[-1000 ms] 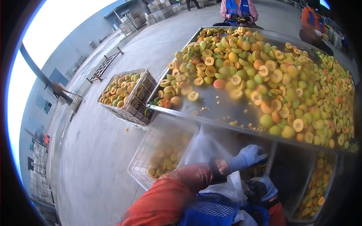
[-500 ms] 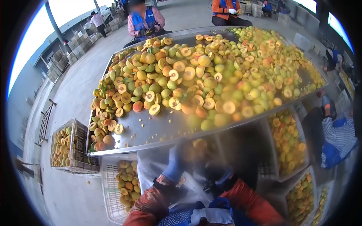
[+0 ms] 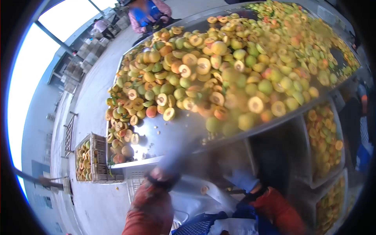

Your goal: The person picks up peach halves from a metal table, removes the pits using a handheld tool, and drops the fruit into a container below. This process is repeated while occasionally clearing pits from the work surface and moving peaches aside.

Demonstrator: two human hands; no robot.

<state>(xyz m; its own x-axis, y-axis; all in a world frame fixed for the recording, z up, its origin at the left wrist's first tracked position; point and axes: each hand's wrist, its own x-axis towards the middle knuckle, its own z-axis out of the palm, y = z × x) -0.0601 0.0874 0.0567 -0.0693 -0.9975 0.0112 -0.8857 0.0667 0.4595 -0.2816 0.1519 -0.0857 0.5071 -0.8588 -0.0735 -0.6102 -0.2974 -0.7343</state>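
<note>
My left hand (image 3: 174, 161), in a blue-grey glove, reaches to the near edge of the metal table (image 3: 180, 133). Motion blur smears its fingers. Farther right and lower, my right hand (image 3: 243, 180) wears a blue glove and hangs below the table edge, over my lap. Its fingers point left, but blur hides whether anything is in them. Whole and halved yellow-green fruit (image 3: 203, 65), like peaches or apricots, lies heaped across the table. A small orange-brown piece (image 3: 205, 189), perhaps fruit, shows on the pale sheeting (image 3: 196, 199) between my arms.
A crate (image 3: 96, 156) of fruit stands on the floor at left. More fruit fills crates (image 3: 341, 129) at right. Pits lie scattered near the table's front edge. A person (image 3: 150, 15) in a blue vest sits across the table, and another (image 3: 364, 145) is at far right.
The view has tilted down and turned left. My left hand has risen from my lap toward the table edge. My right hand has moved away from it to the right.
</note>
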